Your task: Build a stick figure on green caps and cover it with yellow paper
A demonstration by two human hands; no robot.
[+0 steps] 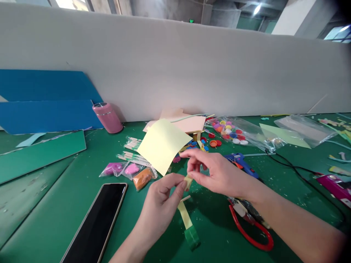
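Note:
Near the middle of the view, my left hand (165, 197) pinches a small pale yellow paper piece (188, 182) between thumb and fingers. From the right, my right hand (210, 170) touches the same piece with its thumb and a curled finger, its index finger reaching out to the left. Just below the hands lies a yellow paper strip (185, 216) whose lower end meets a green piece (192, 237). A square pale yellow sheet (164, 145) lies behind the hands, over pink paper (192, 123) and beside thin sticks (133, 157).
A phone (95, 223) lies at the lower left, with bagged clay (142, 178) behind it. At the right are red-handled pliers (251, 233), a blue glue gun (244, 164) and a black cable (294, 167). A pink bottle (108, 117) stands near the white partition (175, 69).

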